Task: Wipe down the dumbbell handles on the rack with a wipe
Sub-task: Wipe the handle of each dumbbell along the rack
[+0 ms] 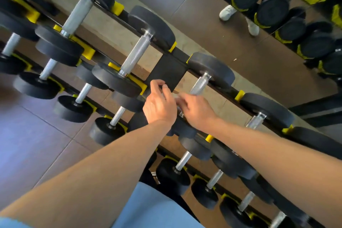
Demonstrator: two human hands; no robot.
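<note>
Now, left to right, placed against the black rack plate (pixel 167 72):
Left dumbbell handle: knurled steel (pixel 133 55), just left of the plate, bare.
My left hand: (pixel 159 105) just below the plate, fingers curled, fingertips at its lower edge.
Wipe: a pale blur (pixel 174 98) between my hands; I cannot tell which hand pinches it.
My right hand: (pixel 196 111) close beside my left, fingers bent, over the lower end of the handle (pixel 199 84) right of the plate.
</note>
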